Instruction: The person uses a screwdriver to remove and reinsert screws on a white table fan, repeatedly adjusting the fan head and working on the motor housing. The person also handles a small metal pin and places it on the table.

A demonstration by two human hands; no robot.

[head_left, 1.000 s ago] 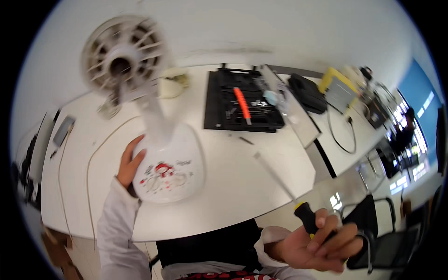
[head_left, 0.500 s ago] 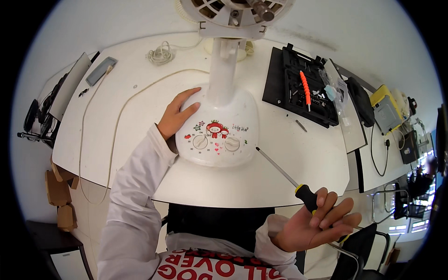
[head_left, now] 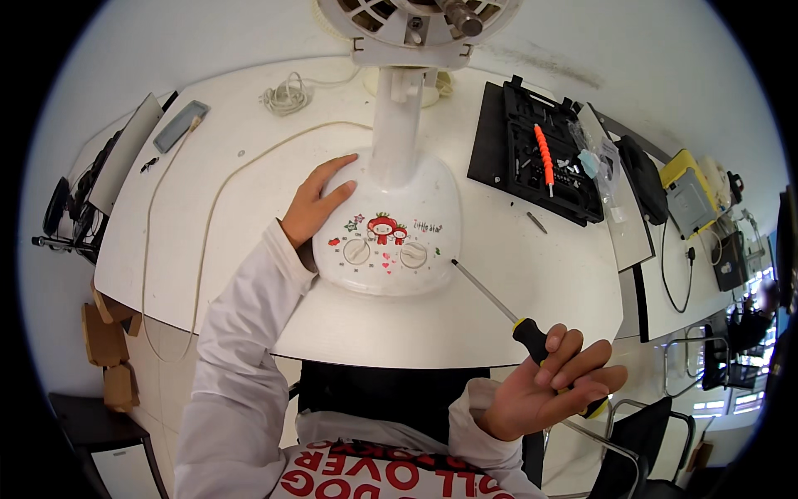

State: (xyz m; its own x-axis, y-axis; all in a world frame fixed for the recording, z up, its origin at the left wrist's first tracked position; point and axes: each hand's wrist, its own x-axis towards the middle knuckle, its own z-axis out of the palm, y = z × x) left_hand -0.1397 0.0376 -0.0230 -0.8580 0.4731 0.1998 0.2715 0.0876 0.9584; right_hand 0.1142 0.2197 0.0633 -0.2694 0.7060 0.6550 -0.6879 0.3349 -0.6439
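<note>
A white electric fan stands upright on the table, its base (head_left: 391,279) bearing two round knobs and red cartoon figures. Its post (head_left: 396,125) rises to a fan head (head_left: 416,33) at the top, where a metal shaft sticks out. My left hand (head_left: 317,202) lies on the left side of the base, thumb and fingers spread. In my right hand (head_left: 561,387) is a screwdriver (head_left: 529,334) with a black and yellow handle. Its long shank slants up to the left, and the tip appears at the right edge of the base; I cannot tell whether they touch.
An open black tool case (head_left: 553,158) lies at the back right, an orange spiral-handled tool (head_left: 544,158) on it. A small dark bit (head_left: 537,222) is nearby. Left, a pale power cord (head_left: 218,195) loops over the table edge beside a grey tray (head_left: 180,126). Coiled cable (head_left: 285,96) sits behind.
My right hand and the screwdriver have shifted slightly left, bringing the tip closer to the fan base. My left hand stays in place.
</note>
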